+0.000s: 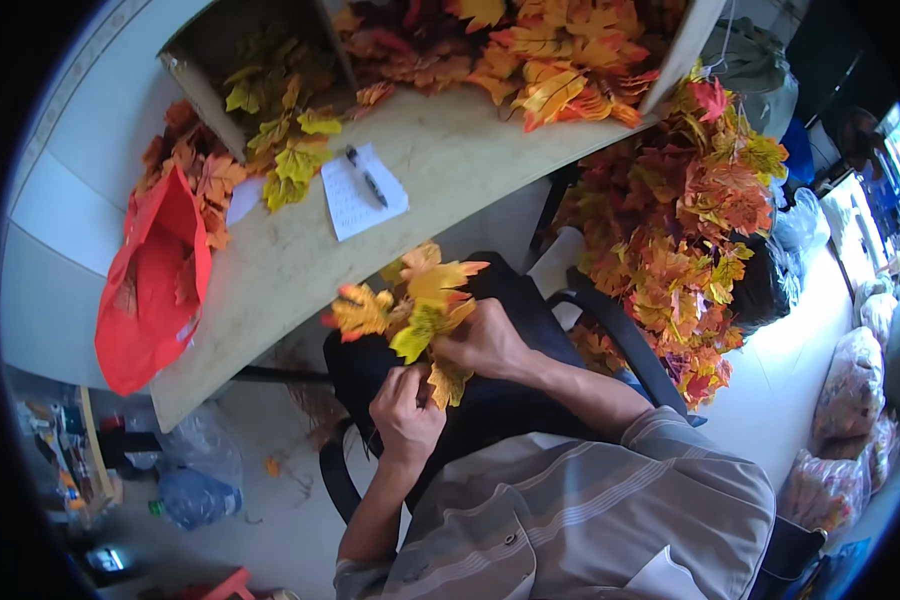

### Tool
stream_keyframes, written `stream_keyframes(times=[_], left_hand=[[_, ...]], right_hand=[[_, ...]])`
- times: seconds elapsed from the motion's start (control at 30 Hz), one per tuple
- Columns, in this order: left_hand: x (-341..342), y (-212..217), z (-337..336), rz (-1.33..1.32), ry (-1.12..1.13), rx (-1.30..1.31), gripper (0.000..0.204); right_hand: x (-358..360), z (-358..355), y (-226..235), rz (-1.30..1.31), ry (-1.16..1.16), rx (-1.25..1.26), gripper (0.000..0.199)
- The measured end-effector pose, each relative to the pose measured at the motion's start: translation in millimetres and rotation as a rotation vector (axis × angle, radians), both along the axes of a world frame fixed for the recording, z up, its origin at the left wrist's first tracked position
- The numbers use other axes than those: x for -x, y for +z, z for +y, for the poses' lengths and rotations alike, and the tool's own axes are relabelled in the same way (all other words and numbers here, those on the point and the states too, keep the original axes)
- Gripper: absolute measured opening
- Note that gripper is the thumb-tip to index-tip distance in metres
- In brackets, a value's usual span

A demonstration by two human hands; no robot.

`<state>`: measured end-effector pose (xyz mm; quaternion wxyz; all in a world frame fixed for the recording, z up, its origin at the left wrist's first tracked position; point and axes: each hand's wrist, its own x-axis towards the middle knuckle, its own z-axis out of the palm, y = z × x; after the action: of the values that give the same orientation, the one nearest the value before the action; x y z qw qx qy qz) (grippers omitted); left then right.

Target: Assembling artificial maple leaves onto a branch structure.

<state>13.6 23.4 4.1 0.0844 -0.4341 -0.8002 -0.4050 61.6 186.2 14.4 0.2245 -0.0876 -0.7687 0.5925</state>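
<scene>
A small bunch of artificial maple leaves [435,287], yellow and orange with one bright yellow-green leaf, is held above my lap, just off the table's near edge. My right hand [490,345] has its fingers closed on the bunch from the right. Lower and to the left, my left hand [407,412] is closed in a pinch at the bottom of the bunch, beside a hanging yellow leaf. The stems are hidden behind my fingers.
The pale table [270,290] bears a paper sheet [355,215] with a black pen [367,177], and a red bag [130,340]. Leaves fill a divided box [198,92] at the back. More leaves hang in a large heap [670,250] at right, past the chair armrest [620,345].
</scene>
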Motion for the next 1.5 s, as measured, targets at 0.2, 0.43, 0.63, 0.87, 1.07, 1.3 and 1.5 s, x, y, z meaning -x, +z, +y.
stream_keyframes(times=[0.2,0.43,0.63,0.87,1.07,1.3,1.5], left_hand=[[20.1,-0.2,1.1,0.066,0.058,0.007,0.023],[37.3,-13.9,-26.9,-0.667,0.135,-0.195,0.014],[57.3,-33.1,-25.9,-0.950,0.125,-0.229,0.011],[60.7,-44.5,-26.1,-0.650,0.175,-0.068,0.013],[65.3,-32.5,-25.0,-0.351,0.220,-0.032,0.008],[72.3,-18.6,-32.7,-0.138,0.312,0.055,0.007],[73.1,-0.9,-41.3,-0.050,0.346,0.052,0.008]], right_hand=[[42.8,10.7,11.4,-0.221,0.056,-0.494,0.028],[67.0,60.1,79.5,-0.157,0.415,-0.482,0.020],[162.8,177.7,125.2,0.081,-0.168,-0.902,0.011],[260.7,270.3,120.7,-0.089,-0.203,-1.414,0.015],[264.4,283.1,122.3,-0.051,-0.072,-1.569,0.013],[220.5,237.9,187.3,0.383,-0.430,-1.133,0.016],[85.1,122.0,212.1,0.027,0.057,-0.337,0.011]])
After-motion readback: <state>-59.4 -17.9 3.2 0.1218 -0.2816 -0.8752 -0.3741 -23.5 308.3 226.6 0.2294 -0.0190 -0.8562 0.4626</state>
